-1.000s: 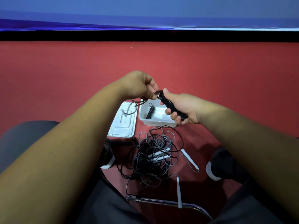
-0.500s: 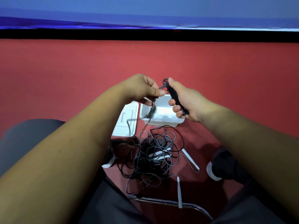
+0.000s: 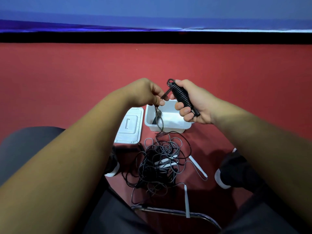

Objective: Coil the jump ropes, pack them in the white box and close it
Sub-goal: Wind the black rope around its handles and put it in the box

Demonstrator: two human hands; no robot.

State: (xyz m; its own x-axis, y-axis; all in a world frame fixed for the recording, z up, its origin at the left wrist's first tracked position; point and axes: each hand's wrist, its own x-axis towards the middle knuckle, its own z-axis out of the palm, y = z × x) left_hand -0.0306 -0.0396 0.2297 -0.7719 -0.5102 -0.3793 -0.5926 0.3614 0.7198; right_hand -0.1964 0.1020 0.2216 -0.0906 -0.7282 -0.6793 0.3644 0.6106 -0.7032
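Fingers (image 3: 184,112) meet above the white box (image 3: 168,129): right hand (image 3: 197,105) grips the coiled rope (image 3: 181,96), left hand (image 3: 145,93) pinches its strand (image 3: 166,94).

Covering part of the rope-wound handle (image 3: 182,97) with the right hand (image 3: 198,106), swallowing a stretch of cord (image 3: 165,95) in the left hand (image 3: 145,93), blocking the far rim of the white box (image 3: 168,128), blurring the dark bit (image 3: 155,120) inside.
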